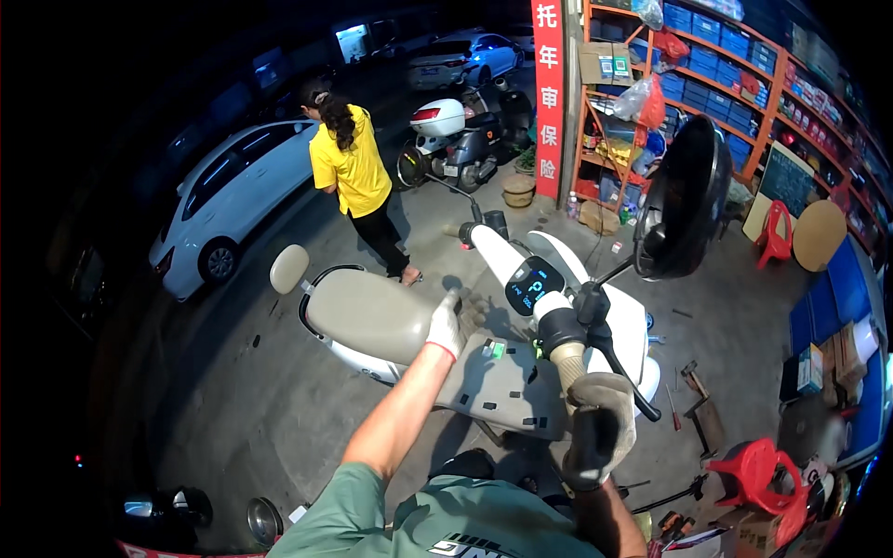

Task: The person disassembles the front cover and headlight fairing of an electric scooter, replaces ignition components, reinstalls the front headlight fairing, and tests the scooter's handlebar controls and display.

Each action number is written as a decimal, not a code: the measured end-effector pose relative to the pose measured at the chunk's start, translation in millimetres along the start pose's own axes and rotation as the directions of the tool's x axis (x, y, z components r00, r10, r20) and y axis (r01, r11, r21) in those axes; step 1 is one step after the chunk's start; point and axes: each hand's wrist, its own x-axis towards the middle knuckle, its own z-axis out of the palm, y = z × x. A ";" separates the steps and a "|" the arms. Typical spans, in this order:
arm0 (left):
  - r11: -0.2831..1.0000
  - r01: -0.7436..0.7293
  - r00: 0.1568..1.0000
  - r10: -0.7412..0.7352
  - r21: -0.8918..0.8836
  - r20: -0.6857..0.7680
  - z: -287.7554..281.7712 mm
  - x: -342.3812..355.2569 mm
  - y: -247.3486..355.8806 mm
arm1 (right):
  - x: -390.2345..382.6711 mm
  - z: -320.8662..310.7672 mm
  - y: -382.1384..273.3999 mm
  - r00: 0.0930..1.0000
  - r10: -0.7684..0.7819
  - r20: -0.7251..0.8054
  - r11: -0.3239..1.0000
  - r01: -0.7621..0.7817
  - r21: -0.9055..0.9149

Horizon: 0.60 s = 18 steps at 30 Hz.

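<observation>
I stand beside a white electric scooter with a beige seat (363,312), a lit round display (535,285) and a grey footboard (493,391). My left hand (453,324), in a white glove with darker fingers, is held over the front end of the seat, thumb up and fingers stretched to the right, apparently holding nothing. At the near end of the handlebar, my right hand (605,418) in a worn, dark-stained glove is closed around the beige handlebar grip (567,365). A black brake lever (628,377) runs beside that grip. The large black mirror (684,195) rises beyond it.
A person in a yellow shirt (358,167) stands behind the seat, near a white car (237,186). Another scooter (460,139) is parked farther back. Orange shelves (772,102) with blue bins line the right. Tools, a hammer (690,377) and a red stool (758,470) occupy the floor.
</observation>
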 end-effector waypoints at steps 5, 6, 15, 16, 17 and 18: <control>0.997 -0.043 0.991 0.035 -0.057 -0.125 -28.4 69.6 16.9 | -1.8 13.6 -3.7 0.992 0.108 -0.061 0.994 -0.108 0.016; 0.997 -0.039 0.992 0.030 -0.073 -0.123 -25.3 75.1 16.0 | -0.9 17.7 -7.8 0.989 0.113 -0.092 0.994 -0.113 0.002; 0.985 0.021 0.999 -0.026 -0.173 -0.027 -23.2 118.6 22.0 | -4.5 39.8 -4.2 0.977 0.036 -0.212 0.984 -0.072 -0.165; 0.985 0.022 1.000 -0.020 -0.168 0.014 -24.4 119.8 24.0 | -4.5 43.8 -2.9 0.974 -0.004 -0.227 0.983 -0.038 -0.181; 0.965 0.017 0.998 -0.031 -0.262 -0.050 -29.5 130.8 21.3 | -5.3 44.5 -3.5 0.981 0.007 -0.193 0.981 -0.044 -0.189; 0.962 0.017 0.998 -0.034 -0.271 -0.057 -34.2 134.9 20.6 | -6.7 43.2 -4.1 0.987 0.019 -0.160 0.979 -0.051 -0.198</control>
